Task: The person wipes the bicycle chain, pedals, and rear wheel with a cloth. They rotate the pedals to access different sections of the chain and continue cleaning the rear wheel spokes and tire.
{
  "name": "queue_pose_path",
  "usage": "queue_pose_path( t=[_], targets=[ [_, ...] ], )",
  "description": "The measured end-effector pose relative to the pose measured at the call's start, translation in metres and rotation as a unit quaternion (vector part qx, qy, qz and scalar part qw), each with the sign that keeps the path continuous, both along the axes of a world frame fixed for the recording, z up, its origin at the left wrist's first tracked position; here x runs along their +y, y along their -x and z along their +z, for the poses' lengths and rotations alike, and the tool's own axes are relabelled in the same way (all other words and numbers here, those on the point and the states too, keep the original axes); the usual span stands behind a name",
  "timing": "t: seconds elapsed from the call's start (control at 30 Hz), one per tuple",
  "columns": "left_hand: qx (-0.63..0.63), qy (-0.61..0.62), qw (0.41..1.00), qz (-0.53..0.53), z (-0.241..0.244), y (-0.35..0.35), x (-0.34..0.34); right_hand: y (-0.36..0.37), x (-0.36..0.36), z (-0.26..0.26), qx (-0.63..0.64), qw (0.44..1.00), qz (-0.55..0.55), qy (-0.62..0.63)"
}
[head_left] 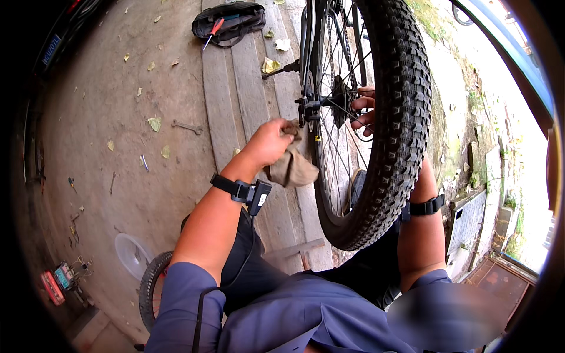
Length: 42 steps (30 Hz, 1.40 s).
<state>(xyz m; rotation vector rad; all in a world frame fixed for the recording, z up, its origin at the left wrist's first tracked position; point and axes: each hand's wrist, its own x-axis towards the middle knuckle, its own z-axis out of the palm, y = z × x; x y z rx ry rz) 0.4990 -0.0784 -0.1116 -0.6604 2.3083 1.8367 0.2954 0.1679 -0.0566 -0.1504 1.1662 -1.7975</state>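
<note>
A bicycle wheel with a knobby tyre stands upright before me. On its left side my left hand grips a brown cloth, which hangs beside the wheel near the hub and the brake caliper. My right hand reaches round the other side of the wheel, its fingertips showing through the spokes near the rear sprocket cassette. Those fingers are somewhat apart; the tyre hides the palm, so whether they touch anything is unclear. The chain runs up from the cassette beside the frame.
A black bag with a red-handled screwdriver lies on the stone step. Leftward on the ground are an open-ended wrench, a pen-like item and a clear plastic basin. A hammer lies below the wheel.
</note>
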Motion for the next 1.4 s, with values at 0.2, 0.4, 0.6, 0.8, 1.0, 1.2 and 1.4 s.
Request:
queue_pose_path(
  t=[0.2,0.4,0.6,0.8,1.0,1.2,1.4],
  targets=[
    [-0.046,-0.248,0.964,0.086,0.014,0.003,0.014,-0.005,-0.001,0.007,0.051,0.998,-0.01,-0.032],
    [-0.089,-0.117,0.988,-0.054,-0.011,-0.008,0.029,-0.008,0.0,0.008,0.078,0.997,-0.014,-0.016],
    [-0.054,-0.218,0.973,0.053,0.008,-0.012,0.049,-0.02,-0.001,0.025,0.131,0.991,0.02,-0.021],
    [-0.044,-0.364,0.918,0.15,0.009,-0.019,0.064,-0.039,-0.007,0.047,0.164,0.986,0.037,-0.004],
    [0.144,-0.305,0.917,0.212,0.033,-0.007,0.082,-0.074,0.0,0.074,0.269,0.962,-0.009,-0.04],
    [0.166,0.371,0.908,0.103,0.052,-0.001,0.08,-0.076,0.009,0.077,0.288,0.954,0.005,-0.086],
    [0.24,0.496,0.834,0.025,0.04,-0.025,0.083,-0.07,0.016,0.062,0.273,0.961,0.004,-0.049]
  ],
)
